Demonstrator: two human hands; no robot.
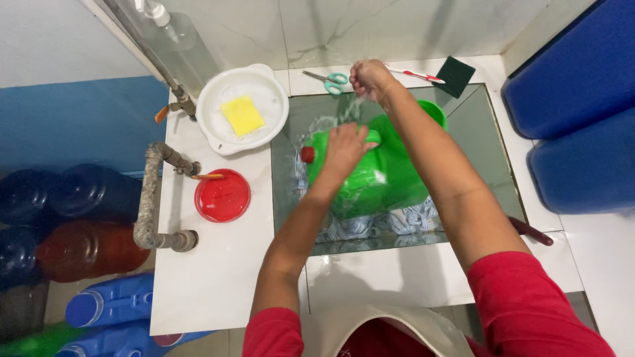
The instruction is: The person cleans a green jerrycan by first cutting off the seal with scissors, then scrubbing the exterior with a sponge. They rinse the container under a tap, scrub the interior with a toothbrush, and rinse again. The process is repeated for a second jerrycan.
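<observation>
One large green plastic jug [380, 175] with red cap lying on side in water-filled sink basin [493, 142], atop blue-white cloth [413, 218]. Left hand [344, 149] flat on jug near neck, pressing, fingers spread. Right hand [370, 78] raised over basin's far edge, fingers bunched closed, water dripping.

White counter [218, 277], far left corner: one round white plastic bowl [241, 109] holding one yellow sponge [243, 114]. One red round lid [223, 195] at counter's left edge. One pair teal-handled scissors [329, 79], one dark green scouring pad [454, 76] along far edge. Marble-tiled wall; blue drums at right.
</observation>
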